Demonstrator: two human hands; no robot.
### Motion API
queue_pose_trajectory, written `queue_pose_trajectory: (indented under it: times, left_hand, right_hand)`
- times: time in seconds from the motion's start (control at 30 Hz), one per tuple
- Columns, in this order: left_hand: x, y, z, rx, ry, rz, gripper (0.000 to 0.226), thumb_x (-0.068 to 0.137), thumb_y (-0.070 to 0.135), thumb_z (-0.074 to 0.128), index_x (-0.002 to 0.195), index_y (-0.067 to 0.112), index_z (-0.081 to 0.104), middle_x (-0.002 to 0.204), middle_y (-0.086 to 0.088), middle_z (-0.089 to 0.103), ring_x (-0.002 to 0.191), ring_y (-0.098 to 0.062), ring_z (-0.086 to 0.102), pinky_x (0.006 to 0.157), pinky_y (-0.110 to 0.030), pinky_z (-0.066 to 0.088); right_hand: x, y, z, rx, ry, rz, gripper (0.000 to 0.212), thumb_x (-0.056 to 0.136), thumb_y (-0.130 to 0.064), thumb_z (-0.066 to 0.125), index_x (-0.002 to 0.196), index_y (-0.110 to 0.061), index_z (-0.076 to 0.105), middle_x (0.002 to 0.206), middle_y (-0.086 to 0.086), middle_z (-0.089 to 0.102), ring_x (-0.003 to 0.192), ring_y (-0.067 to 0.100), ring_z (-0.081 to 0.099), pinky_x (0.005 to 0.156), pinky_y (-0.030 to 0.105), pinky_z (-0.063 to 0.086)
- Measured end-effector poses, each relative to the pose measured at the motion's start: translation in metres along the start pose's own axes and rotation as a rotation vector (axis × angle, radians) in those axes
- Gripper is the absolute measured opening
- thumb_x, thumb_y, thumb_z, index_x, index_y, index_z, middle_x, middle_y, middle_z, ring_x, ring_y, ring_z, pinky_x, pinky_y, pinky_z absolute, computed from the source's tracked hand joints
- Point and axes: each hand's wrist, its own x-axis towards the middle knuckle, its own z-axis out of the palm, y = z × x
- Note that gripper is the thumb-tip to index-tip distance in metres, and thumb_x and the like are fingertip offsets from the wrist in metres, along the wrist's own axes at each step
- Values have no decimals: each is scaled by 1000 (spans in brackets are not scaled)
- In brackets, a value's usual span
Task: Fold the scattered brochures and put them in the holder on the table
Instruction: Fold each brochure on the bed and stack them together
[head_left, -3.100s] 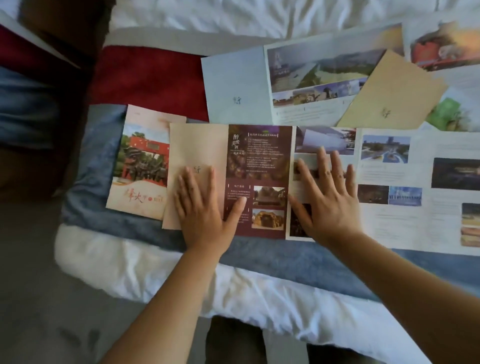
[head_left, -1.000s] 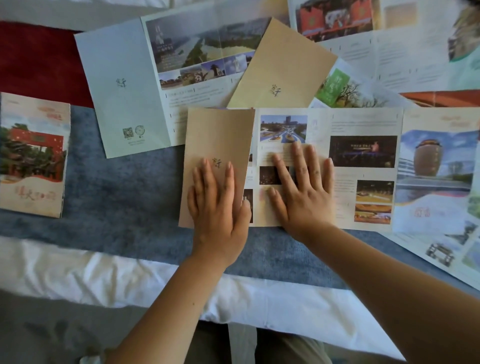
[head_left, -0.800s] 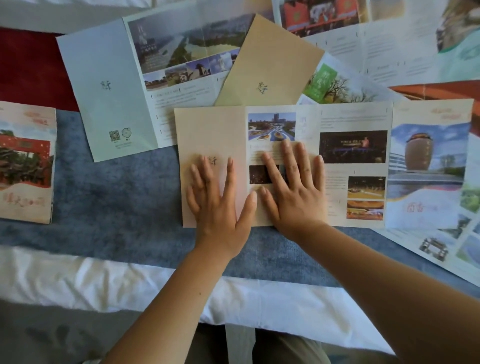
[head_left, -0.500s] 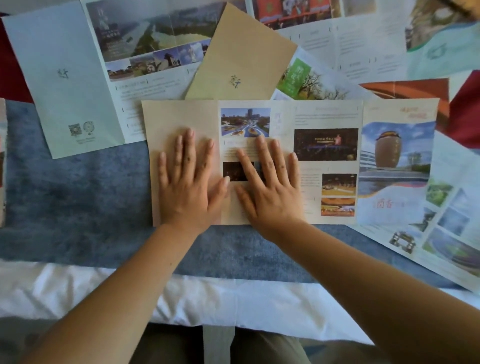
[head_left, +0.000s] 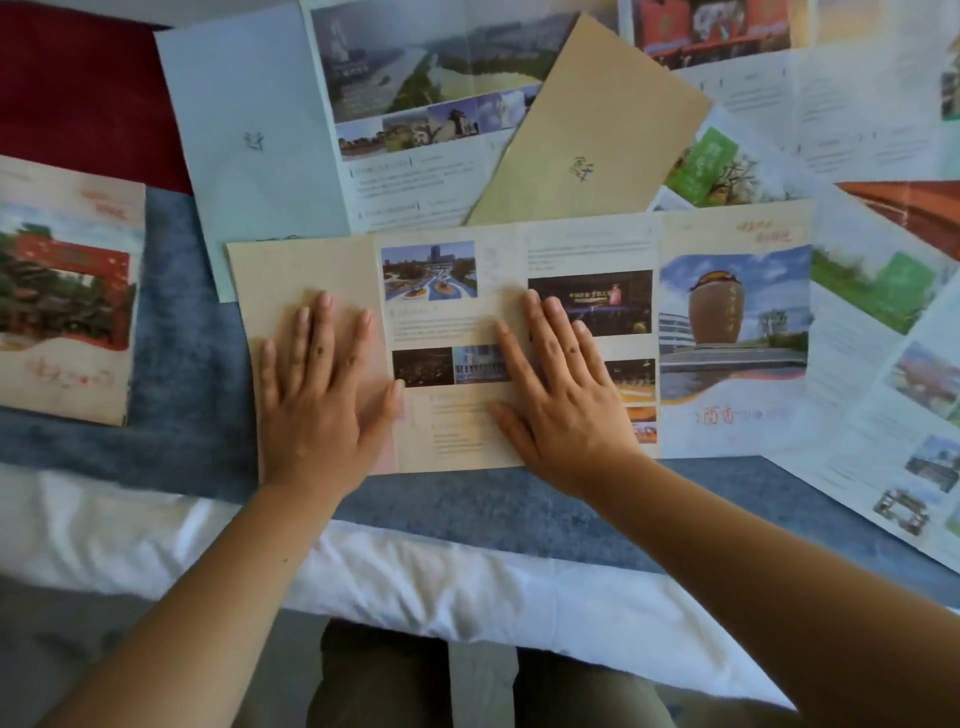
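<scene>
A long brochure (head_left: 587, 249) lies on the blue bed runner (head_left: 176, 431), its leftmost tan panel folded over. My left hand (head_left: 322, 395) presses flat on that tan panel, fingers straight. My right hand (head_left: 558, 395) lies flat on the printed panels beside it, fingers spread. A folded brochure (head_left: 62, 291) with a red gate picture lies at the left. Several unfolded brochures are scattered behind, among them a pale blue one (head_left: 249, 135) and a tan one (head_left: 587, 135). No holder is in view.
The bed's white sheet (head_left: 156, 535) runs along the near edge, with a dark red band (head_left: 78, 88) at the far left. More open brochures (head_left: 893, 364) overlap at the right. My legs show below the bed edge.
The tan panel has been folded over the dark red panel. Since half a second ago my right hand slid rightward along the brochure, away from my left hand, which stays pressed on the tan panel.
</scene>
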Motion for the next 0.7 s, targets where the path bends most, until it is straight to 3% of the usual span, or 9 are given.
queue_pose_trajectory:
  times: [0.13,0.23,0.37,0.47,0.7]
  left_hand:
    - [-9,-43,5,20,25,-33,76,101,65,21,165,26,8,172,-5,-7,159,-28,-1,126,-55,3]
    - [-13,-68,8,23,32,-62,76,102,66,19,164,27,1,172,-6,-10,159,-27,-5,126,-54,1]
    - [-21,-83,11,-25,91,-123,81,102,66,28,164,24,-1,169,-24,1,156,-44,2,125,-61,8]
    - [-18,-77,10,-52,99,-226,92,96,74,31,164,25,-4,168,-27,-1,154,-49,0,123,-62,0]
    - [-8,-61,-4,-287,121,-345,94,93,73,39,164,16,15,169,-22,9,157,-41,6,124,-60,9]
  right_hand:
    - [17,-14,7,-23,32,-14,74,107,-47,38,163,-1,22,171,21,10,160,34,5,130,47,6]
    - [29,-20,11,-51,27,9,73,108,-52,36,165,-10,18,172,22,5,160,35,1,130,47,0]
    - [36,-18,14,-78,36,52,74,105,-65,32,167,-27,16,173,18,3,160,36,-1,130,49,0]
    - [36,-18,17,-87,32,51,75,104,-67,29,167,-29,14,173,18,2,160,36,-1,129,50,1]
    - [37,-16,24,-108,55,52,76,104,-64,32,167,-26,16,172,20,4,160,38,-1,129,52,2]
